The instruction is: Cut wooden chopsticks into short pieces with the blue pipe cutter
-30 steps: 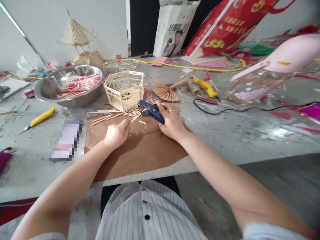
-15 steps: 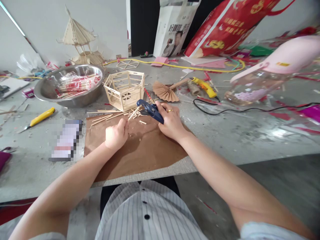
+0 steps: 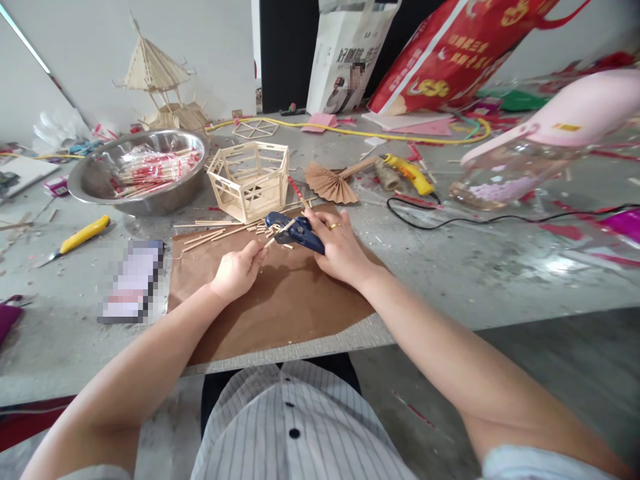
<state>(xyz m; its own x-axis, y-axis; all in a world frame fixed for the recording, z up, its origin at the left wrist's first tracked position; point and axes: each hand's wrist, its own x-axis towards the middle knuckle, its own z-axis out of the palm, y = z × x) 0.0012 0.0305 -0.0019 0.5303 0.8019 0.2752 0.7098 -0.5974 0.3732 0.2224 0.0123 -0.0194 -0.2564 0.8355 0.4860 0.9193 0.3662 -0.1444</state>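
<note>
Between the thumb and fingers of my left hand (image 3: 240, 268) is a thin wooden stick (image 3: 273, 241), slanting up to the right. The fingers of my right hand (image 3: 340, 245) wrap round blue hand cutters (image 3: 306, 235), whose head points left. The stick's far end lies at the jaws of the cutters; whether the blades touch it I cannot tell. Both hands are over a brown sheet (image 3: 280, 307). Loose sticks (image 3: 207, 239) and short cut pieces lie at its back edge, partly behind the cutters. Just beyond stands a hexagonal stick frame (image 3: 250, 180).
A steel bowl (image 3: 140, 193) with bagged red-tipped sticks stands left, near a yellow utility knife (image 3: 83, 235) and a phone (image 3: 133, 280). Behind are a stick pavilion (image 3: 155, 73), folded fan (image 3: 333, 183) and yellow glue gun (image 3: 410, 173). A pink-lidded bottle (image 3: 565, 120) lies right.
My left hand has moved slightly right with the stick. The cutters have tilted and dropped a little, and the stick's end now overlaps their jaws.
</note>
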